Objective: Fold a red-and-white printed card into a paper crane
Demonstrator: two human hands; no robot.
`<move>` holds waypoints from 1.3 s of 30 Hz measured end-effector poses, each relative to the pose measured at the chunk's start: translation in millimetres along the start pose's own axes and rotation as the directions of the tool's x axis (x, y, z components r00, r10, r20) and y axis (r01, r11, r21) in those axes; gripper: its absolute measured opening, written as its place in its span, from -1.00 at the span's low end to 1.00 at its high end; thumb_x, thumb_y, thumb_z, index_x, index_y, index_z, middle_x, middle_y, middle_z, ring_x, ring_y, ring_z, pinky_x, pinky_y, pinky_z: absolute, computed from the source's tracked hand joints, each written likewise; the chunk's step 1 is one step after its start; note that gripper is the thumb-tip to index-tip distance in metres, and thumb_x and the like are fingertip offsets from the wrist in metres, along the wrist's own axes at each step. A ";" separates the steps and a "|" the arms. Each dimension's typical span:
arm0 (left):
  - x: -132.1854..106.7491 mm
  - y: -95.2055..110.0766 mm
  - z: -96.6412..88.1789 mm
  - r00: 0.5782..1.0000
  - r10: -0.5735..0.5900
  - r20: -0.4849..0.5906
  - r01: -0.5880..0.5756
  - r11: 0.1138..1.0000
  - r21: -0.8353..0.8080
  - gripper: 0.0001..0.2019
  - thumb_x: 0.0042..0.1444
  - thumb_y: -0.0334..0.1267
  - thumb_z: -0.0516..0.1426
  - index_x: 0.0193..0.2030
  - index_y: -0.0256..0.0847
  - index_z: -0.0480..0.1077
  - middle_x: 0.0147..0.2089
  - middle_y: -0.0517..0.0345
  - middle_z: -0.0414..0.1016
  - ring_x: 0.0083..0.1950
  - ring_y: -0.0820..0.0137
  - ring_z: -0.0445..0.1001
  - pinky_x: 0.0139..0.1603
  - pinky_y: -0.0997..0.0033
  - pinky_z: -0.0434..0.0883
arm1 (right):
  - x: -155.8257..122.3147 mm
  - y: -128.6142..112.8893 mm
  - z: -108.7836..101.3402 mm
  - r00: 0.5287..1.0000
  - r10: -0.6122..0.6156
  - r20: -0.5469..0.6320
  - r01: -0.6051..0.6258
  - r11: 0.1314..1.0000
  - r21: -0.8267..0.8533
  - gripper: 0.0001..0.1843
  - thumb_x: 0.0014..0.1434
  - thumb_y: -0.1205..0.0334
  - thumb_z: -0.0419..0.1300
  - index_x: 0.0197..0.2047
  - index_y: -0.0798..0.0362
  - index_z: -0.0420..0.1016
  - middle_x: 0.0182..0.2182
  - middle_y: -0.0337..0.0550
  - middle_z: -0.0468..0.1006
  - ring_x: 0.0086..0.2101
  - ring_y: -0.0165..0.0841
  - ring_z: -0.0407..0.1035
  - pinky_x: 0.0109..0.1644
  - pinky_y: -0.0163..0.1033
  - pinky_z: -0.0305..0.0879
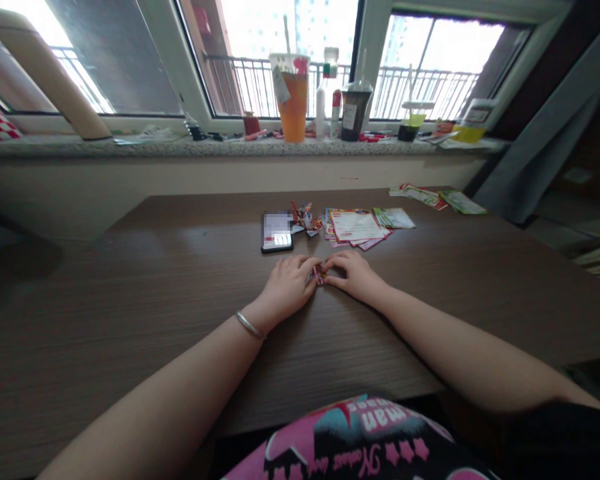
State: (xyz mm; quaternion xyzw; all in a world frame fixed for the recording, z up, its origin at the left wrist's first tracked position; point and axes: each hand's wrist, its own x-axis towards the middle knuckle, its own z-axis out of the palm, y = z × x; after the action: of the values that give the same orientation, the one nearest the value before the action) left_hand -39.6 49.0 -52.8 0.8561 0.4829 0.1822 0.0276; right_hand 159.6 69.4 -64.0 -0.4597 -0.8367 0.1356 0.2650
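Note:
Between my two hands on the brown table lies a small piece of folded, colourfully printed paper [319, 274], red and white with a bit of yellow. My left hand [291, 283], with a silver bangle at the wrist, grips its left side between thumb and fingers. At the right side, the thumb and bent fingers of my right hand [356, 273] pinch its edge. The fingers cover much of the piece, so its full shape is hidden. Just beyond sits a pile of crumpled or folded printed pieces [307, 220] in similar colours.
A phone [277, 232] lies left of the pile. Printed sheets [356, 225] are stacked to its right, with more packets [463, 202] at the far right. On the windowsill [205, 149] stand a tall orange drink cup [294, 107], a dark cup [355, 112] and bottles.

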 end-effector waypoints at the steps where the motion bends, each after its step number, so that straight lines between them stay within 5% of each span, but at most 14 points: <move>1: 0.0 -0.1 -0.4 1.000 0.010 0.000 -0.010 1.000 0.002 -0.69 0.25 -0.15 0.02 0.09 -0.11 0.34 0.12 -0.02 0.37 0.13 0.18 0.33 0.18 0.10 0.25 | -0.3 -0.4 -0.3 1.000 -0.019 -0.001 0.019 1.000 0.012 -0.83 0.11 0.12 0.30 -0.20 -0.07 0.58 -0.12 -0.10 0.51 0.00 -0.22 0.29 0.11 -0.04 0.18; 11: -2.5 -1.6 -2.8 0.999 0.005 -0.033 -0.006 1.000 -0.030 -0.69 0.23 -0.09 0.05 0.01 -0.17 0.42 0.29 -0.08 0.22 0.24 0.13 0.26 0.25 0.03 0.23 | -2.6 2.6 -0.8 0.994 -0.098 -0.042 0.099 0.995 0.033 -0.86 0.15 0.23 0.25 -0.21 -0.08 0.62 -0.10 -0.11 0.52 -0.07 -0.28 0.37 0.06 -0.13 0.28; 17: -1.2 -3.1 -8.3 0.998 0.066 -0.002 -0.066 0.998 -0.013 -0.71 0.27 -0.18 0.00 0.00 -0.23 0.43 0.12 -0.04 0.44 0.16 0.19 0.36 0.23 0.12 0.27 | -7.5 -8.9 -7.5 0.990 -0.138 0.013 0.138 0.990 -0.024 -0.82 0.20 0.29 0.17 -0.21 -0.06 0.60 -0.23 -0.16 0.54 -0.17 -0.33 0.38 -0.02 -0.20 0.29; 26: -2.2 -11.5 -10.0 0.992 0.122 -0.028 -0.120 0.991 0.054 -0.75 0.20 -0.27 0.08 -0.04 -0.11 0.50 0.05 0.04 0.49 0.08 0.22 0.41 0.14 0.18 0.37 | -14.2 -29.6 -20.8 0.993 -0.070 0.096 0.091 0.968 -0.233 -0.74 0.09 0.04 0.29 -0.19 -0.01 0.50 -0.16 -0.07 0.51 -0.09 -0.20 0.33 -0.05 -0.15 0.24; 39: -1.4 -2.5 -17.1 0.973 0.229 0.002 -0.229 0.972 0.059 -0.88 0.18 -0.29 0.11 -0.22 -0.20 0.47 -0.18 0.05 0.53 -0.09 0.27 0.46 -0.02 0.27 0.41 | -16.3 -34.2 -24.6 0.991 -0.090 0.095 0.120 0.914 -0.388 -0.79 0.18 0.06 0.20 -0.24 0.03 0.45 -0.22 -0.10 0.51 -0.15 -0.24 0.33 -0.16 -0.22 0.21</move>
State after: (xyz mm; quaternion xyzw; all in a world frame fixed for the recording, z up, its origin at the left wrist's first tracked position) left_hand -48.1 47.0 -37.9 0.9061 0.3861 0.1718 -0.0202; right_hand 156.9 36.9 -32.8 -0.4524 -0.8797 -0.0324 0.1427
